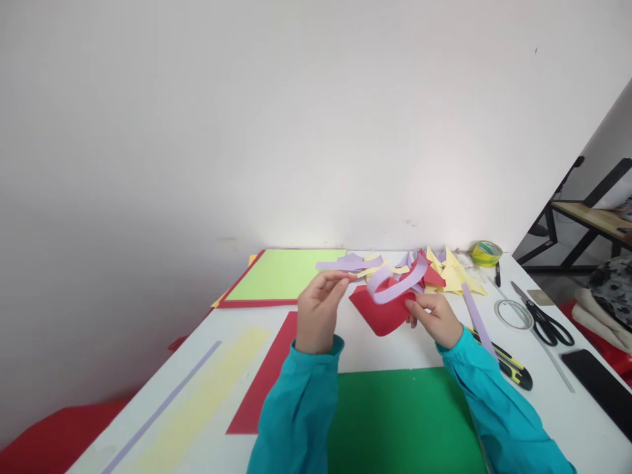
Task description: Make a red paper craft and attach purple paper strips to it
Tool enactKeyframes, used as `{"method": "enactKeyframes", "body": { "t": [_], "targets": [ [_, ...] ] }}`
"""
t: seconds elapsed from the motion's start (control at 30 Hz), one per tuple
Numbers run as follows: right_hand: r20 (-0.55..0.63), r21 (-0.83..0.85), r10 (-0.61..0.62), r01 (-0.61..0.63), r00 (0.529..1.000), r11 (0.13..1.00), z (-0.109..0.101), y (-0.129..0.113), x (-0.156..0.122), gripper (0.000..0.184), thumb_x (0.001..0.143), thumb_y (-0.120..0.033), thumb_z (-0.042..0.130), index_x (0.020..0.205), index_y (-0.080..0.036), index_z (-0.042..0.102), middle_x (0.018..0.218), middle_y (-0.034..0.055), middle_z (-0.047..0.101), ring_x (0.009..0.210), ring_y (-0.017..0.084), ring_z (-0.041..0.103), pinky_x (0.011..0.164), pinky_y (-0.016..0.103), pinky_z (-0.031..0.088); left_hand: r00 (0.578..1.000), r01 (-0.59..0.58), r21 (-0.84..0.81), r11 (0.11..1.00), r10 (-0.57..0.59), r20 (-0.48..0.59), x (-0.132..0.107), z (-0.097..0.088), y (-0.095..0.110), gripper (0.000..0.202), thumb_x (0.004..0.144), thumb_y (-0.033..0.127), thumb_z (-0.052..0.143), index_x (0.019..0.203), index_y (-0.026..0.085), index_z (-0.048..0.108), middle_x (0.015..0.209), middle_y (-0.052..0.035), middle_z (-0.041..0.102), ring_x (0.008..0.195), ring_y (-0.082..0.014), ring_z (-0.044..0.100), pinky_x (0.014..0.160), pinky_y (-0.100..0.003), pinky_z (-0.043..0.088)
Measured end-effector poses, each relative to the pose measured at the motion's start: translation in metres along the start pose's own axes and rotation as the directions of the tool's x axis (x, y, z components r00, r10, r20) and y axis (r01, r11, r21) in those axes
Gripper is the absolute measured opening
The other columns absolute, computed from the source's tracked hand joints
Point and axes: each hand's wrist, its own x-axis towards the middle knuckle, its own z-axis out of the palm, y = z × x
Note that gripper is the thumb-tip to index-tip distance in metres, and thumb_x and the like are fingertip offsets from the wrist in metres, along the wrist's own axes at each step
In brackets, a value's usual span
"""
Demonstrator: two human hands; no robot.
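My right hand pinches the right edge of a folded piece of red paper, which is held above the table. A curled purple paper strip loops across the top of the red paper, slightly blurred. To the left of it, my left hand is raised with thumb and fingers pressed together. Whatever lies between those fingertips is too small to make out. Beneath my hands a green cutting mat lies on the white table. Behind the red paper are folded yellow paper pieces and loose purple strips.
Light green sheets lie at the back left, near a red sheet and a long purple strip. On the right are scissors, a utility knife, tape rolls and a black phone-like slab. A white wall stands behind.
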Motion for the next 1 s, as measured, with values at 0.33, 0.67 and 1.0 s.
{"method": "enactKeyframes", "body": {
  "t": [0.33,0.67,1.0],
  "targets": [
    [-0.019,-0.406,-0.161,0.139,0.987,0.903,0.004,0.005,0.002,0.04,0.089,-0.033,0.038,0.055,-0.019,0.052,0.055,0.0013,0.057,0.055,0.013,0.051,0.056,0.024,0.038,0.739,0.2,0.379,0.904,-0.393,0.548,0.002,0.002,0.0,0.033,0.066,0.048,0.066,0.056,0.017,0.068,0.056,-0.0036,0.063,0.054,-0.0155,0.054,0.051,-0.026,0.043],
    [-0.344,-0.354,-0.146,0.016,0.927,0.935,0.006,0.008,0.003,0.026,0.085,-0.038,0.049,0.078,-0.018,0.064,0.075,0.0054,0.065,0.069,0.016,0.058,0.063,0.027,0.043,0.78,0.293,0.215,0.932,-0.363,0.51,-0.005,0.012,-0.018,0.019,0.056,0.035,0.076,0.061,0.017,0.073,0.061,-0.0064,0.068,0.064,-0.0235,0.064,0.062,-0.036,0.052],
    [0.081,0.513,0.079,-0.109,0.994,0.851,0.009,-0.012,-0.003,0.039,0.088,-0.054,0.037,0.092,-0.019,0.054,0.072,0.003,0.065,0.051,0.013,0.06,0.048,0.024,0.04,0.947,0.244,-0.012,0.97,-0.235,0.218,-0.005,0.018,-0.033,0.017,0.058,0.029,0.076,0.069,0.017,0.074,0.066,-0.002,0.068,0.074,-0.02,0.061,0.075,-0.033,0.049]
  ]
}}
